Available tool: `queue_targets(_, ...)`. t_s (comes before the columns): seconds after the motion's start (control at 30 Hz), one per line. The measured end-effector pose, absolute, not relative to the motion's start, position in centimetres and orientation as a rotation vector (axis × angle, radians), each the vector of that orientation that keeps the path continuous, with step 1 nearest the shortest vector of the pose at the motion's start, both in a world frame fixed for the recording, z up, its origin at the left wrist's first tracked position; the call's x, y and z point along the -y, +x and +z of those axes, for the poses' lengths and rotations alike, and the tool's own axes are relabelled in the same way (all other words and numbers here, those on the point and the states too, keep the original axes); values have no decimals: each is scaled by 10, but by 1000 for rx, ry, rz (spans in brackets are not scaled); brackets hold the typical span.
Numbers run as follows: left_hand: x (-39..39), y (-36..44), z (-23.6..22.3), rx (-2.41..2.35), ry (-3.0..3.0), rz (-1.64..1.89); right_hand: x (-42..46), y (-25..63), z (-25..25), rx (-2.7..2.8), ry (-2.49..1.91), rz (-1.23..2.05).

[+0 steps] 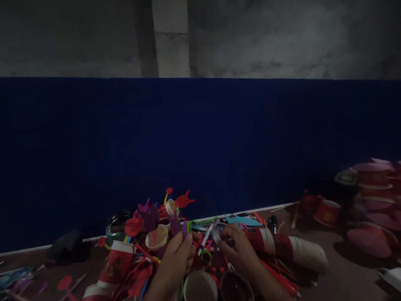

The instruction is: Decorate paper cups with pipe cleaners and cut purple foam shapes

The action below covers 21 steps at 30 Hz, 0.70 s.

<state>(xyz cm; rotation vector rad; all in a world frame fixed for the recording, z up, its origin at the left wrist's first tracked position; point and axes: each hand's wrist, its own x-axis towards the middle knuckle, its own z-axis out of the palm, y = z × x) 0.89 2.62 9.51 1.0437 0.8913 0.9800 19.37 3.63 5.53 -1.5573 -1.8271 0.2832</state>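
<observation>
The left hand (179, 255) is closed at the thumb and fingertips on a colored strip (188, 227), purple and green; the strip stands up past the thumb tip, toward the far edge of the surface (335, 277). The fingers of the right hand (234, 241) are curled at a clear ring (217, 234); the ring lies at the fingertips, on the side facing the left hand. Whether these fingers grip the ring or only rest against it cannot be told. A white pen (205, 239) lies between the hands, tilted toward the far edge. On the near side, two open cups, a pale one (200, 293) and a dark one (236, 293), stand side by side between the forearms. A blue sheet (243, 220) lies beyond the right hand, near the far edge; a cup stack (304, 251) lies on its side to the right of that hand.
</observation>
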Motion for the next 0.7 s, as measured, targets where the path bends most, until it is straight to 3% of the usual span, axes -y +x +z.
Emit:
queue_targets(0.1,-23,15,94,-924,1019,1043,-19,186,82,1738,-1184,676)
queue_targets(0.23,-17,20,95,-967,1026,1105,1,178,104,1780,-1029,864)
queue_targets(0.7,-6,19,115,-989,1226,1069,11,178,123,1935,-1131,863)
